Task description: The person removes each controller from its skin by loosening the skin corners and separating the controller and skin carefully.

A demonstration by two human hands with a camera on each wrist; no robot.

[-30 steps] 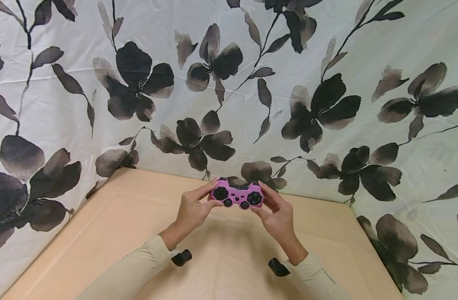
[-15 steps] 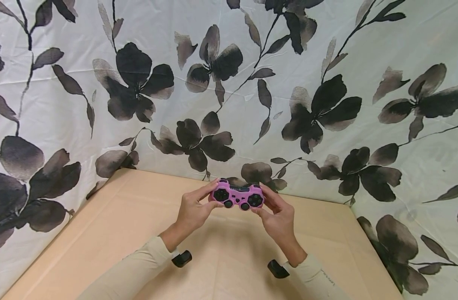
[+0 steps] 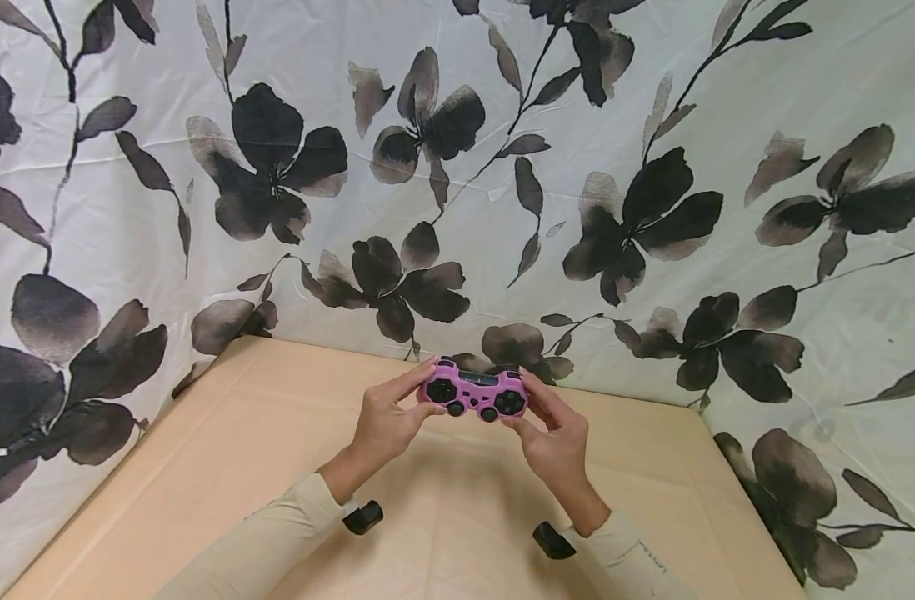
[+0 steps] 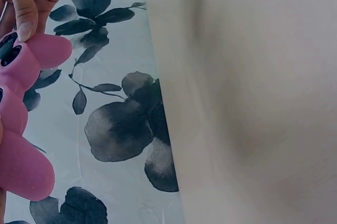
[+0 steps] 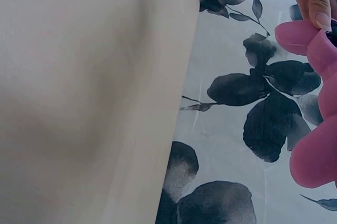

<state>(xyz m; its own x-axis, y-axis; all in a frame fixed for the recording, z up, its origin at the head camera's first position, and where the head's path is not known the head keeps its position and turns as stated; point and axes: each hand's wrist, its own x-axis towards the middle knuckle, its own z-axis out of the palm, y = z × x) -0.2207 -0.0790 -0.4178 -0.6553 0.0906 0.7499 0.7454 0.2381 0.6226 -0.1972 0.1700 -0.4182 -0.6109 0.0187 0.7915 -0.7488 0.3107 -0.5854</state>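
Note:
A pink game controller [image 3: 474, 390] with black buttons and sticks is held up above the far part of a tan table [image 3: 202, 467]. My left hand [image 3: 386, 412] grips its left handle, thumb near the left buttons. My right hand [image 3: 551, 429] grips the right handle. In the left wrist view the pink controller [image 4: 23, 124] fills the left edge under a fingertip [image 4: 23, 11]. The right wrist view has the controller [image 5: 316, 108] at its right edge, a fingertip [image 5: 318, 3] on top.
A white cloth with black flower print [image 3: 457, 167] hangs behind and around the table. Black wrist-camera mounts [image 3: 363, 517] [image 3: 553, 540] sit on both cream sleeves. The table's far edge [image 3: 315, 348] meets the cloth just behind the controller.
Nearly still. The controller and both hands have barely shifted; the right forearm has edged slightly left.

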